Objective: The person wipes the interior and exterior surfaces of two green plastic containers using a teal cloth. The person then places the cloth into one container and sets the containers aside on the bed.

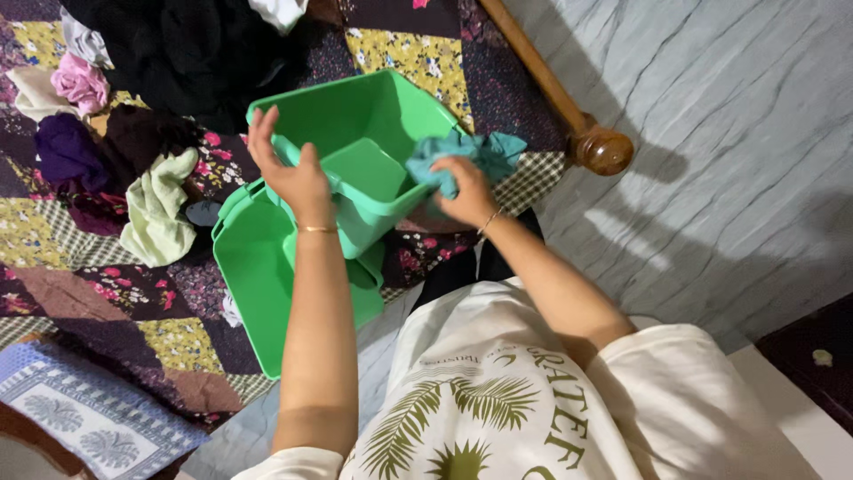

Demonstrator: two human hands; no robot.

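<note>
The green bin is tilted up over the edge of the bed, its open side facing the camera, above a second green bin or lid lying flat on the patchwork quilt. The left hand grips the bin's near rim, fingers spread over the edge. The right hand is closed around a teal cloth, pressing it against the bin's right wall. To the left lies a heap of clothes: a pale green piece, a purple one, a pink one and a big black pile. A wooden bedpost knob stands just right of the cloth, beside the grey floor. The lower bin is partly covered by the forearm and the upper bin, so its shape is hard to make out.
</note>
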